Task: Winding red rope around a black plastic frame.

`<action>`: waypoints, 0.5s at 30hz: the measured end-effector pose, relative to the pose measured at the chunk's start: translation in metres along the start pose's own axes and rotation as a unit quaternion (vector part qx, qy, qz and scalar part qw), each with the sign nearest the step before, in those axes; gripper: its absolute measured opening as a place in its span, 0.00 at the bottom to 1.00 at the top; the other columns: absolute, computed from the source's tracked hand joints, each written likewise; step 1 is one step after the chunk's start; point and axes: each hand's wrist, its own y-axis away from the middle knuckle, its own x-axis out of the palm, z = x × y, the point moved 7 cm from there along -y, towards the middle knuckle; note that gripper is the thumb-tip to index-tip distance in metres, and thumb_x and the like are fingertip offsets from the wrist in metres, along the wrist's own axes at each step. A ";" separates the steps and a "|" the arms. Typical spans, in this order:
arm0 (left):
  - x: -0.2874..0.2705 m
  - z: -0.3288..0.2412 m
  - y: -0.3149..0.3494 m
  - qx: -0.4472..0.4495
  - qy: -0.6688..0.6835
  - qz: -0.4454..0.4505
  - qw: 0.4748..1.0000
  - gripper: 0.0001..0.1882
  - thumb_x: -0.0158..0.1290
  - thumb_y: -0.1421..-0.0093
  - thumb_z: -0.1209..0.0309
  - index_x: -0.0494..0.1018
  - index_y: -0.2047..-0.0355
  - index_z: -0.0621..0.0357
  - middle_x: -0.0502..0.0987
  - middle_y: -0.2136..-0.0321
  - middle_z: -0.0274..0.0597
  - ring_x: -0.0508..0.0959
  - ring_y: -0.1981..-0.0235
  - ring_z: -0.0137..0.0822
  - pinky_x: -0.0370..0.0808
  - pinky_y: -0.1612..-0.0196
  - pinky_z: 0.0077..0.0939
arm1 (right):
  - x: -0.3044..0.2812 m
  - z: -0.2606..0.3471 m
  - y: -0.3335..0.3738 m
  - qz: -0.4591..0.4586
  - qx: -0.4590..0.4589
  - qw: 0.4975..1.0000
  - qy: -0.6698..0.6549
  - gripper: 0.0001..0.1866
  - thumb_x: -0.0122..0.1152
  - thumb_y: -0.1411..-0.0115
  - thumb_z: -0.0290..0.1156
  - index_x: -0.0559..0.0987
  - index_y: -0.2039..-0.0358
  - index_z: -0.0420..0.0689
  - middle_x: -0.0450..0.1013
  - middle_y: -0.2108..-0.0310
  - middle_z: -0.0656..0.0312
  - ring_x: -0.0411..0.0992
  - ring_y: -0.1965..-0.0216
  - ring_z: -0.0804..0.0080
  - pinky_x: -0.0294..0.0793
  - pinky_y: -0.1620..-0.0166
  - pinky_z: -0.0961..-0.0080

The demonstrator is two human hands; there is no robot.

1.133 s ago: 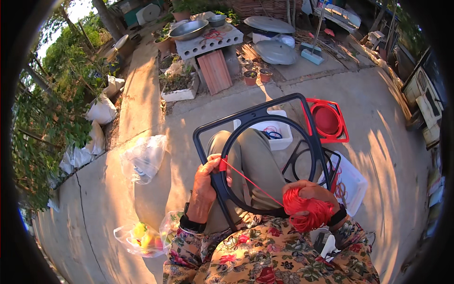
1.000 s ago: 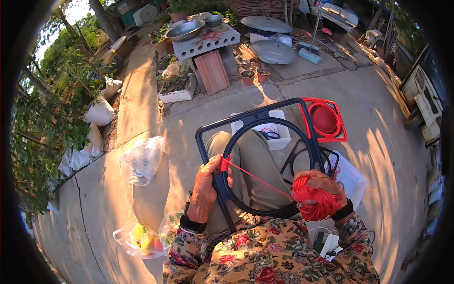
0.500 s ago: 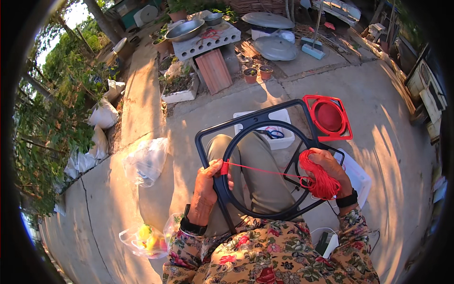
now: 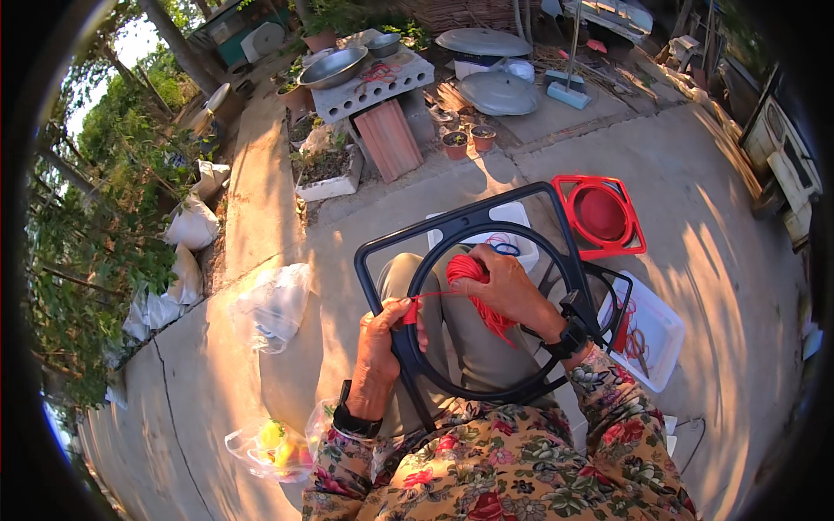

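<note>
A black square frame with an inner ring (image 4: 482, 395) rests over my lap. My left hand (image 4: 377, 349) is closed on the ring's left side, its thumb and fingers pinching around a short band of red cord wrapping (image 4: 410, 315). In my right hand (image 4: 514, 293) is a thick bundle of red cord (image 4: 495, 323), inside the ring opening. A short strand runs from the bundle to the wrapped band. Part of the bundle lies hidden behind my right fingers.
Beyond the frame is a white tray (image 4: 522, 219) with blue-handled scissors (image 4: 502, 246). At right stand a red square frame (image 4: 641, 234) and a second white tray (image 4: 667, 347) with scissors (image 4: 637, 345). Plastic bags (image 4: 274, 304) lie at left; planters and basins stand farther off.
My right hand has moved left with the cord bundle, from the ring's right side to inside the opening near my left hand. The strand between them has shortened. My left hand keeps its hold.
</note>
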 end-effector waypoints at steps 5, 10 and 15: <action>0.000 -0.003 0.005 0.001 0.009 -0.007 1.000 0.09 0.55 0.42 0.68 0.74 0.67 0.62 0.75 0.80 0.45 0.77 0.82 0.40 0.77 0.77 0.33 | 0.038 0.021 -0.023 -0.005 -0.122 0.992 0.033 0.20 0.66 0.50 0.40 0.80 0.59 0.41 0.77 0.62 0.49 0.73 0.59 0.50 0.71 0.55 0.60; -0.008 0.001 0.002 -0.013 0.007 -0.038 0.999 0.09 0.56 0.44 0.69 0.75 0.69 0.63 0.76 0.80 0.44 0.76 0.83 0.38 0.77 0.78 0.32 | 0.069 0.022 -0.030 -0.065 -0.164 0.979 0.101 0.23 0.66 0.48 0.43 0.80 0.53 0.46 0.74 0.54 0.56 0.69 0.50 0.54 0.62 0.46 0.55; -0.017 0.009 -0.005 -0.039 0.011 -0.056 0.998 0.08 0.57 0.43 0.69 0.75 0.68 0.61 0.76 0.80 0.44 0.77 0.83 0.39 0.77 0.78 0.31 | 0.061 0.021 -0.001 -0.009 -0.154 0.975 0.158 0.30 0.61 0.44 0.39 0.70 0.41 0.43 0.66 0.45 0.51 0.62 0.43 0.53 0.57 0.41 0.56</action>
